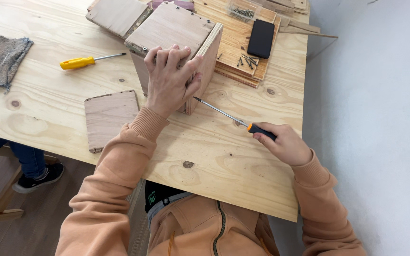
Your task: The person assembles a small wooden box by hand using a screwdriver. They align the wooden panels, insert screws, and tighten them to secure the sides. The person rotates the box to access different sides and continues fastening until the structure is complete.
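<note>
Now your left hand [169, 78] is gripping the wooden box [174, 42], your right hand [285, 144] is holding a screwdriver [236, 119] against it, a clear tray [243, 10] is holding screws.

Pale pine plywood table [205, 156], knotted. On it: wooden box [176, 33] under the gripping hand; loose square board [107, 118] left of that grip; yellow-handled screwdriver [88, 60] and grey cloth [4, 60] farther left; stacked boards [236, 35] beyond.

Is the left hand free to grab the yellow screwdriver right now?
Probably not: the left hand is pressed on the wooden box, steadying it. The yellow screwdriver lies unobstructed on the table, so only letting go would be needed.
</note>
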